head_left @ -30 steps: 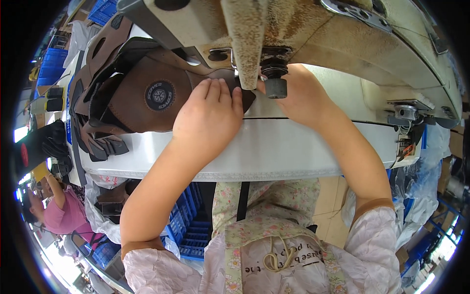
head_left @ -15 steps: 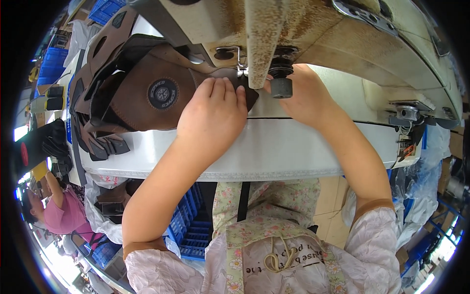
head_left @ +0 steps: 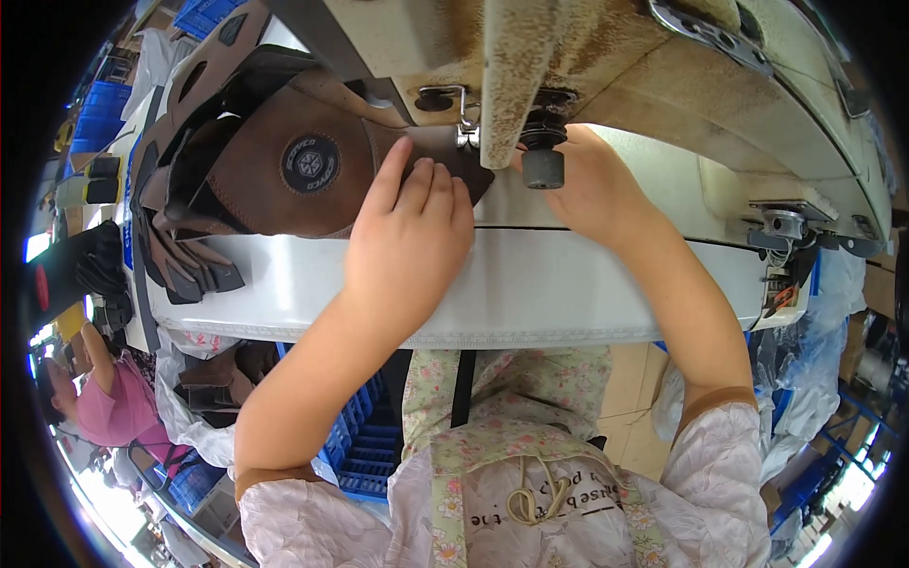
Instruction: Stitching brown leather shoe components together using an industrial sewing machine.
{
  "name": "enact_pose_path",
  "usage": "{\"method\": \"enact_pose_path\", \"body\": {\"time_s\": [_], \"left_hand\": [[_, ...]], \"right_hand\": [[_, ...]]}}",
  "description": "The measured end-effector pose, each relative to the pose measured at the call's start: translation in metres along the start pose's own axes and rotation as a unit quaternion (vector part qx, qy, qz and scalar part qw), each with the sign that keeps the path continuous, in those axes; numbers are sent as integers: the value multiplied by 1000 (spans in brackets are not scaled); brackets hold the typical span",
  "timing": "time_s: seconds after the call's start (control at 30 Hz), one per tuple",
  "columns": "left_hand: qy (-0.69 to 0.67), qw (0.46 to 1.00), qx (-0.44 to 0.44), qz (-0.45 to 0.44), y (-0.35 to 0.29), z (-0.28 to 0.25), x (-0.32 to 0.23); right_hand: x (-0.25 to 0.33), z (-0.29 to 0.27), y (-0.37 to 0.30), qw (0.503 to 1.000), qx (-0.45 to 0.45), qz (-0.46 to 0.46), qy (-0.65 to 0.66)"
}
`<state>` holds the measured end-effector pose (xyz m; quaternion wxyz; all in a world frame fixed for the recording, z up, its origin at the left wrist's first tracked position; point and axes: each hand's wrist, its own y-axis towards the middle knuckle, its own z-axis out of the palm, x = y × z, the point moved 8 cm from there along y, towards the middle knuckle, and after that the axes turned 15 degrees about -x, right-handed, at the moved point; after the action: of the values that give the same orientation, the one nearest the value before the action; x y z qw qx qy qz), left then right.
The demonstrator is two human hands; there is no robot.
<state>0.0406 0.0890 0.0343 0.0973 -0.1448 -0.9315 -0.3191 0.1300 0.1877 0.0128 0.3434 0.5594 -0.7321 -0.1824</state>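
Note:
A brown leather shoe upper (head_left: 251, 175) with a round dark patch lies on the white sewing table (head_left: 549, 284), its right end beneath the presser foot (head_left: 467, 135) of a worn cream sewing machine (head_left: 625, 85). My left hand (head_left: 409, 237) rests flat on this leather, fingers stretched out and the index finger apart, just left of the foot. Beyond the machine's dark knob (head_left: 543, 170), my right hand (head_left: 601, 189) reaches in near the leather's right edge. The knob and machine head hide most of its fingertips.
More brown leather pieces (head_left: 194, 265) are bunched at the table's left, near thread spools (head_left: 102, 180). A ruler strip (head_left: 511, 338) runs along the front edge. Below stands a blue crate (head_left: 365, 445). Plastic bags (head_left: 805, 350) hang at right. A person in pink (head_left: 109, 407) is at far left.
My left hand has shifted slightly down, and its index finger has lifted away from the others. The leather has turned a little. My right hand stays in nearly the same place.

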Motion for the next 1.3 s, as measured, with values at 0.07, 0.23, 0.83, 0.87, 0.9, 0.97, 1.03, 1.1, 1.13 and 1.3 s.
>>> {"method": "enact_pose_path", "body": {"time_s": [0.07, 0.23, 0.83, 0.87, 0.9, 0.97, 1.03, 1.1, 1.13, 1.3], "left_hand": [[-9, 1000, -15, -10, -5, 4, -1], [-44, 998, -45, -10, -6, 1, 6], [-87, 996, -30, 23, -3, 1, 10], [-87, 995, -30, 25, -3, 1, 10], [-87, 995, -30, 26, -3, 1, 10], [-87, 995, -34, 30, -3, 1, 9], [-87, 995, -37, 35, -5, 2, 10], [-78, 995, -26, 49, -8, 3, 10], [-78, 995, -27, 47, -9, 4, 12], [-87, 994, -16, 61, -9, 5, 14]], "right_hand": [[-1, 1, -1, 1000, 6, 1, 6], [-6, 12, -6, 999, 39, 27, 19], [15, 7, 3, 998, -8, -59, -31], [16, 6, 3, 998, -8, -60, -30], [17, 6, 3, 998, -6, -57, -29], [17, 5, 4, 998, -4, -56, -27], [18, 5, 4, 998, -5, -59, -35], [20, 6, 5, 998, 8, -54, -36], [20, 7, 5, 998, 20, -47, -37], [15, 15, 1, 997, 42, -38, -44]]}}
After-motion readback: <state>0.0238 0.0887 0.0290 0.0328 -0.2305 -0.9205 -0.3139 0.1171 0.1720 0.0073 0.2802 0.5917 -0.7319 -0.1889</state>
